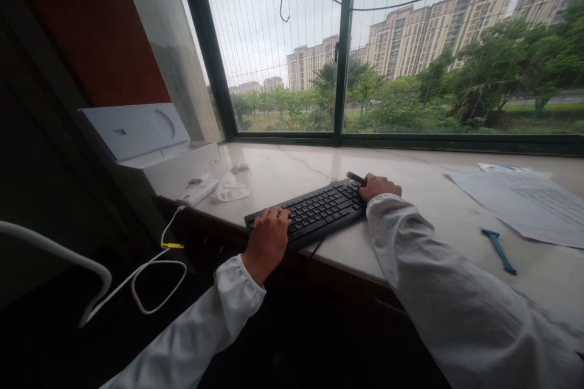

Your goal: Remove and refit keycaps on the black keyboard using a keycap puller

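Note:
A black keyboard [326,209] lies at a slant on the pale marble sill, its near left part reaching over the front edge. My left hand [268,240] is closed on its left end, fingers curled over the keys and thumb hidden. At the far right corner, my right hand [381,186] is closed on a short black bundle of thin strips [356,179], perhaps folded cable; its exact kind is unclear. That hand also meets the keyboard's right end. A thin dark cord [316,249] hangs below the near edge.
An opened white box [168,161] stands at the left, near a white device [198,192] with a white cable [159,261] and crumpled plastic [230,188]. At the right lie paper sheets [524,197] and a blue strap [499,251]. A window [340,73] rises behind.

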Motion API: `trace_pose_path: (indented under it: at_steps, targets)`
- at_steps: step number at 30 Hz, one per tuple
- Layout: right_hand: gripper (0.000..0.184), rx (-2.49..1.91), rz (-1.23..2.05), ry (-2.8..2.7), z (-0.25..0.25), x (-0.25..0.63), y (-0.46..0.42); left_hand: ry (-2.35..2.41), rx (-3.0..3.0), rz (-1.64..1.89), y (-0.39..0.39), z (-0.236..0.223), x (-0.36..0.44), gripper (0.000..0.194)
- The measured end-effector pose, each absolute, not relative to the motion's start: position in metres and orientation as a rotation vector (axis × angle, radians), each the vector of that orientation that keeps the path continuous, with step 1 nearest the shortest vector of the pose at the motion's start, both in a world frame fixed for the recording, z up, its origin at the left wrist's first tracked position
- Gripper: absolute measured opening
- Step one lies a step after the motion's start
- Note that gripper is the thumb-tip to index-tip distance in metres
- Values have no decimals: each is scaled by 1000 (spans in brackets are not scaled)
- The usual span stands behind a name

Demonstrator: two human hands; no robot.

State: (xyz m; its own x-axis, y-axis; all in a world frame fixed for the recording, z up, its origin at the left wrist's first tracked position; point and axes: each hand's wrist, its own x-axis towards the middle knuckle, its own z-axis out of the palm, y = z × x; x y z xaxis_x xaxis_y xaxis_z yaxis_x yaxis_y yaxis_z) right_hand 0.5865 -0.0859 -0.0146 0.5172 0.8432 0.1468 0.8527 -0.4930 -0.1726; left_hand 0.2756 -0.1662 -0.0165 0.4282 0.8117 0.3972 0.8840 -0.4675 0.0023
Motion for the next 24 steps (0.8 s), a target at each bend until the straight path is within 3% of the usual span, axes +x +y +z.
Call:
trace_pose_path:
  at_steps: [5, 17, 21, 24]
  targets:
    - [43, -2540, -80, -1457, -15, 587, -84, -1535, -2489, -601, -168, -20, 272, 27]
    - [43, -2535, -89, -1443, -13, 583, -87, -1497, -2426, -385, -174, -7, 290, 26]
    - [37, -2276, -264, -1407, -2, 573, -96, -1468, -2428, -337, -177, -2, 293, 25]
    - [38, -1906, -148, -1357, 10, 548, -100, -1484, -2438, -337, -175, -2, 293, 20]
